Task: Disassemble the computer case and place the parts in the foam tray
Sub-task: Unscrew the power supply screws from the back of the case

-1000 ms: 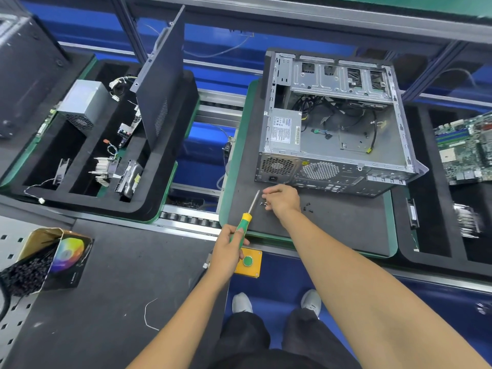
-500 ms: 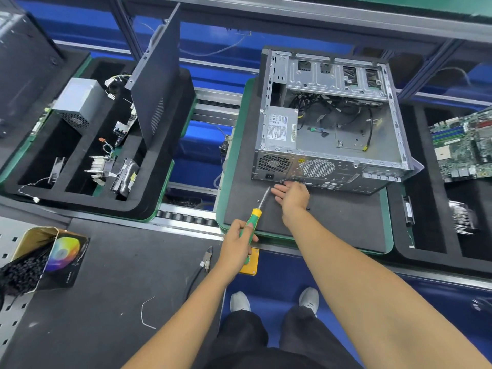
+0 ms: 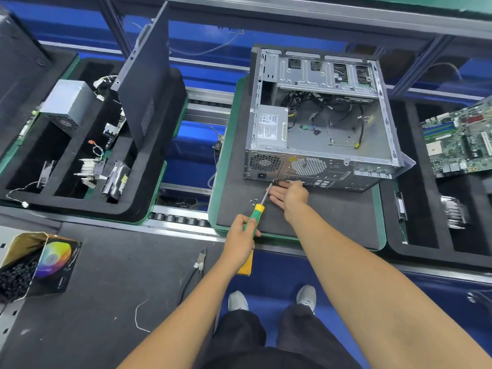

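Note:
The open grey computer case (image 3: 319, 145) lies on a dark mat with a green rim (image 3: 226, 145), its rear panel facing me. My left hand (image 3: 239, 239) grips the green and yellow handle of a screwdriver (image 3: 257, 211), whose tip touches the rear panel's lower edge below the power supply (image 3: 271, 127). My right hand (image 3: 288, 194) rests flat against the rear panel beside the shaft, fingers straight. Loose screws (image 3: 253, 201) lie on the mat. The black foam tray (image 3: 149, 187) at left holds a power supply, a heatsink, a drive and an upright side panel (image 3: 145, 83).
A second foam tray (image 3: 394, 246) at right carries a green motherboard (image 3: 460, 139) and a heatsink. Pliers (image 3: 201, 259) lie on the grey bench in front. A box of black cable ties (image 3: 29, 265) stands at the lower left. My shoes are on the blue floor below.
The screwdriver tip has moved up from the mat to the case's rear panel. My right hand went from the loose screws to the panel and flattened against it.

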Tool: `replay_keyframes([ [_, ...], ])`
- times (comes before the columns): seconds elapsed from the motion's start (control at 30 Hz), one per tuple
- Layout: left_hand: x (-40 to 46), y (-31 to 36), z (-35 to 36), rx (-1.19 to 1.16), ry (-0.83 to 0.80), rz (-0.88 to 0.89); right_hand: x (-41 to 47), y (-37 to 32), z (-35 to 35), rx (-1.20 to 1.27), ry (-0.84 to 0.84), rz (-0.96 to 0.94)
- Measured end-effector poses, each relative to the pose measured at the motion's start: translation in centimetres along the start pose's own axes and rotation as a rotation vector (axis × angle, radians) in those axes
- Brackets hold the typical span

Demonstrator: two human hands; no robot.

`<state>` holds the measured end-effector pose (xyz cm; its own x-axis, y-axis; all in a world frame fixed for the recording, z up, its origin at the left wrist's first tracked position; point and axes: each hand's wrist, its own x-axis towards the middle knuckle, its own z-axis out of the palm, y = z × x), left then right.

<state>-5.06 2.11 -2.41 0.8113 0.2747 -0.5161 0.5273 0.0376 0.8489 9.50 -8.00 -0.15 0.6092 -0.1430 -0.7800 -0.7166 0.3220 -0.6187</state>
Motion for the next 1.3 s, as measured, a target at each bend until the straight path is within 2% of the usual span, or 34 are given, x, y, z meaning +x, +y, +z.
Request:
replay_keyframes([
  [0.63,-0.1,0.9,3.2,0.037,0.015,-0.033,0.5,-0.1,-0.5,-0.177,0.0,-0.06],
  [1.3,0.1,0.3,3.3,0.069,0.032,-0.01,0.0,-0.4,-0.4,-0.255,-0.101,-0.056],
])
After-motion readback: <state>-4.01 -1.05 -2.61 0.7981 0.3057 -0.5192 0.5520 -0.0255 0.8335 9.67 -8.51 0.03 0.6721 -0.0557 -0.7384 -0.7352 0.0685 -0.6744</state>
